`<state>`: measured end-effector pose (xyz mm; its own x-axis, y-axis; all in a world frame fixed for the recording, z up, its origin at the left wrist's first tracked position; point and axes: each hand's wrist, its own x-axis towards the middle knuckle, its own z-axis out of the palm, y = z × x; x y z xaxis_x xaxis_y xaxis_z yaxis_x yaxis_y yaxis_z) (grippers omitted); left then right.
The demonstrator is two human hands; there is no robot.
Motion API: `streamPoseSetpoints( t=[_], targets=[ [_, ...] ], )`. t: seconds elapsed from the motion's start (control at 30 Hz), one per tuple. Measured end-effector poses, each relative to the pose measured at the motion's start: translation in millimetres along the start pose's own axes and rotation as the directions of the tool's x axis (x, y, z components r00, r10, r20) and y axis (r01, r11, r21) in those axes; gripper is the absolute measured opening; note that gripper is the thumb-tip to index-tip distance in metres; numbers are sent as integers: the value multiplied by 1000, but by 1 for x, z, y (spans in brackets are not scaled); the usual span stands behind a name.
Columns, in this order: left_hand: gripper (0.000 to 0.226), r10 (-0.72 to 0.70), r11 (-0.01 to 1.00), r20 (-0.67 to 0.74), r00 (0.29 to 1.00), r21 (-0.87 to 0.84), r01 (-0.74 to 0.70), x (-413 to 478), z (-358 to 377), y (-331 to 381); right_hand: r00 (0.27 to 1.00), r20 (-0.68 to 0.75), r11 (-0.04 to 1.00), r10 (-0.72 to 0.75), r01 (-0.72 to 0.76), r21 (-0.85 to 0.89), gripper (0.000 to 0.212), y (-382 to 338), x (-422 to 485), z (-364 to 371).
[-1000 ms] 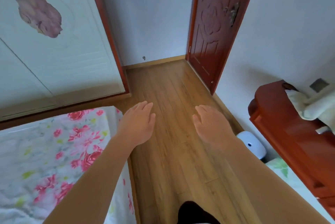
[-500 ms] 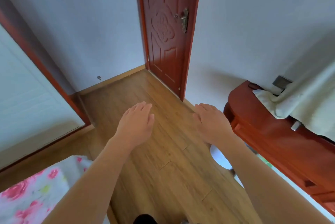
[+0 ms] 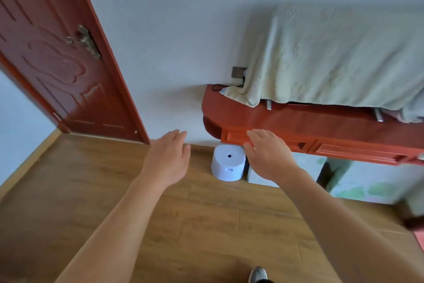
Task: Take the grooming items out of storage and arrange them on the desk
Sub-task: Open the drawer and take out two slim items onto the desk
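At far left stands the red door (image 3: 57, 64). Our left hand (image 3: 167, 161) hangs over the wood floor (image 3: 91, 191), fingers straight, holding nothing. A pale round plastic object (image 3: 227, 163) sits between our hands. Our right hand (image 3: 268, 156), flat and empty too, is held before the red bench (image 3: 321, 124) at the wall, under a draped green cloth (image 3: 332, 53).

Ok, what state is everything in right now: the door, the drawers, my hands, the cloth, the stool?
Door: shut.
Drawers: both shut.
Left hand: open, holding nothing.
Right hand: open, holding nothing.
Cloth: draped over something on the desk.
Stool: upright on the floor.
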<state>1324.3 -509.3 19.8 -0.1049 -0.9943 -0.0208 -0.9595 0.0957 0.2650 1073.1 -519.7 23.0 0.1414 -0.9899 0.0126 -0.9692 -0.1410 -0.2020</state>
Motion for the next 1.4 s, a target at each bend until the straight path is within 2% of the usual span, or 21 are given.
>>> streamPoseSetpoints(
  t=[0.13,0.3,0.43,0.6,0.9,1.1,1.4],
  targets=[
    [47,140,990,19,990,17,-140,22,13,46,988,-32,989,150,-150,-7,37,44,-27,-13],
    [45,255,967,30,966,-5,-255,36,23,108,970,-69,972,233,-232,20,39,94,-54,-24],
    [48,268,963,22,963,-8,-268,46,30,144,967,-73,970,244,-243,24,39,127,-57,-31],
    [50,215,976,11,977,-20,-215,57,43,170,977,-58,978,205,-203,40,38,161,-42,-34],
    [49,148,989,42,988,17,-149,88,68,169,985,34,983,167,-169,65,39,188,7,-10],
    [47,175,984,74,982,2,-176,135,87,149,972,114,977,205,-211,36,44,188,54,18],
    [49,224,974,130,966,-67,-217,219,114,130,949,138,953,283,-295,71,46,194,116,50]
  ],
)
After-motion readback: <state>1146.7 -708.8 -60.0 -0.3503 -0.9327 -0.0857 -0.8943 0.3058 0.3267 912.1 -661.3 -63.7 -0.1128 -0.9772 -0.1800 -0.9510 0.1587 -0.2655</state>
